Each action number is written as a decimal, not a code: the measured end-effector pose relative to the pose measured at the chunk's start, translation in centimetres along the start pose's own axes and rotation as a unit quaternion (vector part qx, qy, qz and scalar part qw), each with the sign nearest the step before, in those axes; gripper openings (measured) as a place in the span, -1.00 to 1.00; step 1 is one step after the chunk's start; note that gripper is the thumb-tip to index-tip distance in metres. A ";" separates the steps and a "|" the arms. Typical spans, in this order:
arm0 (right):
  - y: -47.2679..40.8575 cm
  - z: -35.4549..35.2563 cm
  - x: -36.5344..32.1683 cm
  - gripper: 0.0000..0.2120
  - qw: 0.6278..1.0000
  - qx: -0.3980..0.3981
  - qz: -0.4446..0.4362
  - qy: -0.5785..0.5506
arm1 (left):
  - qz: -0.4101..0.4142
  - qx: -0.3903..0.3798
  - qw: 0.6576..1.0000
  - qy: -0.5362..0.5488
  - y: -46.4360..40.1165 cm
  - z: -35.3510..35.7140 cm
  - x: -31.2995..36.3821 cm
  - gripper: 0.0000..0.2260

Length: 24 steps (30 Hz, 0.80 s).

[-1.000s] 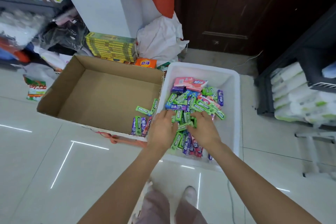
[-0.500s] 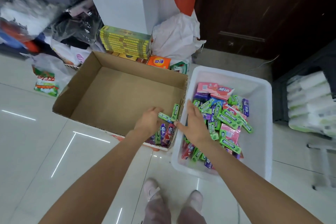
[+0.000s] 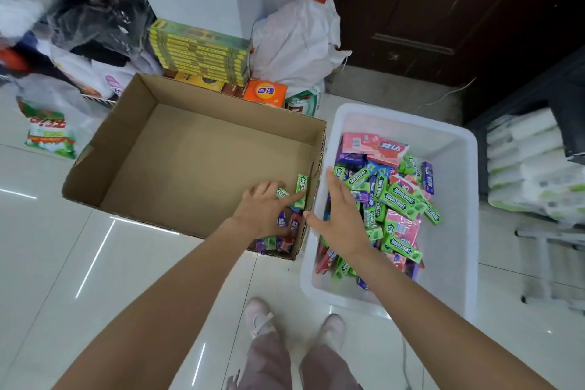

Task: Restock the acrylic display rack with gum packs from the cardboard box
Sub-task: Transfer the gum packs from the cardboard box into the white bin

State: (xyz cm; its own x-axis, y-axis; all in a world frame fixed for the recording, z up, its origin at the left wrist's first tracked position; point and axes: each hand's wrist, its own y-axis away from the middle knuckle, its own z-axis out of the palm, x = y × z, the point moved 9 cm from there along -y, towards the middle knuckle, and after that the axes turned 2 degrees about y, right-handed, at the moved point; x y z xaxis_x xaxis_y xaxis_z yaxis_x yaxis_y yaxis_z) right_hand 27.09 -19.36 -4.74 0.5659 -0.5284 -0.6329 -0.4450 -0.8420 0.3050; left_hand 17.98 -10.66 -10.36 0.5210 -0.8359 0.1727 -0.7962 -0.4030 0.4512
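while the left hand (image 3: 264,210) reaches into the cardboard box's (image 3: 202,149) lower right corner, fingers loosely spread & resting on gum packs (image 3: 292,218) piled there, can't tell if it grips any. right hand (image 3: 340,215) flat, fingers straight, holding nothing, over the white bin's (image 3: 456,231) left edge at frame ctr-right; bin heaped w/ more packs (image 3: 399,199).
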 end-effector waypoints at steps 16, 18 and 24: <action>0.1 -0.1 -0.5 -0.15 1.000 -0.007 0.012 0.011 | -0.148 0.083 0.982 0.081 0.5 -1.7 -3.6 -0.38; 0.1 0.0 -0.5 -0.14 1.000 -0.006 0.017 0.014 | -0.160 0.062 0.981 0.096 0.6 -1.4 -3.6 -0.25; 0.0 0.0 -0.5 -0.15 1.000 -0.004 0.024 0.010 | -0.173 0.058 0.973 0.138 0.6 -0.7 -3.3 -0.26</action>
State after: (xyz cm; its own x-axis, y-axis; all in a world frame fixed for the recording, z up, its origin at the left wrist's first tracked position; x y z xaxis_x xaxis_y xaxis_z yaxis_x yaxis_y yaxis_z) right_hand 26.74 -19.10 -4.42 0.5584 -0.5697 -0.6031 -0.4662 -0.8168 0.3399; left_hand 16.04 -7.92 -10.09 0.8143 -0.5172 0.2635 -0.5793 -0.6956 0.4249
